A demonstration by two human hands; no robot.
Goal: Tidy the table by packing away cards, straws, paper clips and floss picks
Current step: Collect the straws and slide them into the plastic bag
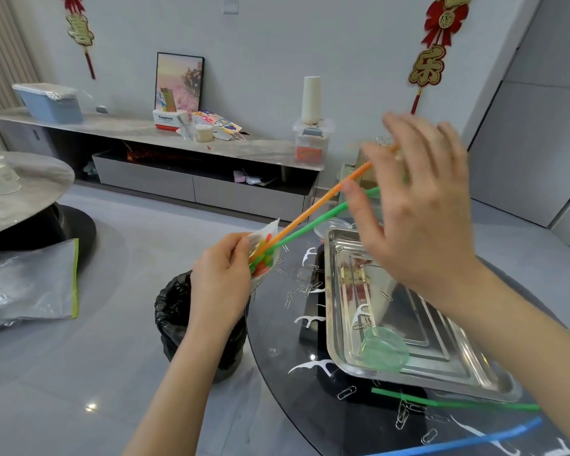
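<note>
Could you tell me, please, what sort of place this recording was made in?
Most likely a home living room: a long low grey media cabinet runs along the wall, a red and gold hanging festive ornament hangs on that wall, and a black-framed pink landscape picture stands on the cabinet top.
</note>
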